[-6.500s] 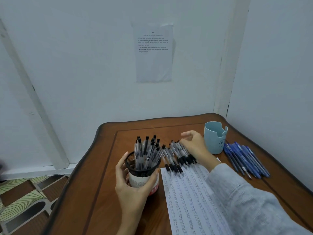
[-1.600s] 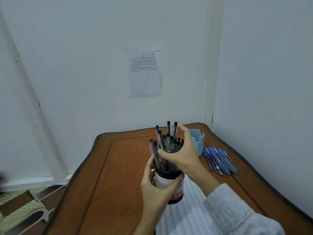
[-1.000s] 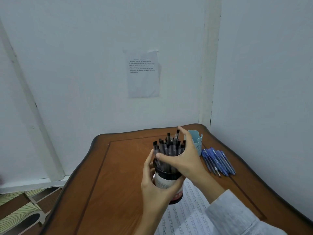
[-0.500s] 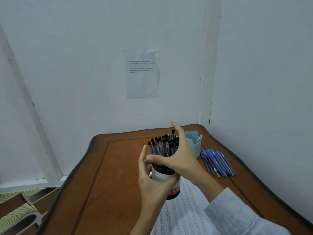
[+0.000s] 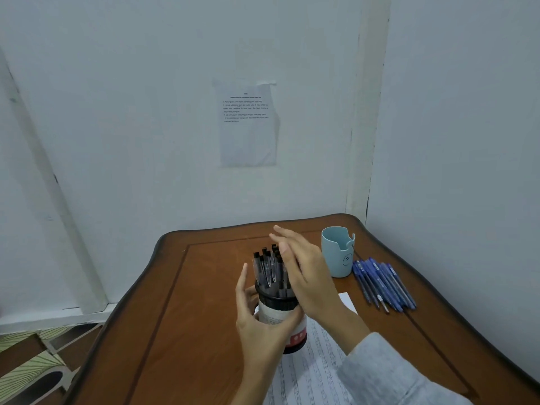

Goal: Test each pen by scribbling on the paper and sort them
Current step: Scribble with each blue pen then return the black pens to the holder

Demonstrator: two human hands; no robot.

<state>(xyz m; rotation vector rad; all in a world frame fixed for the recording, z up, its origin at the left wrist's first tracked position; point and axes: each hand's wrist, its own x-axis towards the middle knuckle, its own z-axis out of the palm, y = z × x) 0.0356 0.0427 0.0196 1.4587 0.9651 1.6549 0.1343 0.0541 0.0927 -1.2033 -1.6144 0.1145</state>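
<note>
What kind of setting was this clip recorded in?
Probably a plain indoor room corner arranged as a small workstation: a brown wooden table set where two white walls meet, with a printed white sheet taped above it.

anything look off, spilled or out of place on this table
Nothing spilled or damaged. The black pens stand in the pen holder, gripped by the left hand; the blue pens lie in a tidy row beside the blue cup. Only the sheet on the wall looks slightly creased.
</note>
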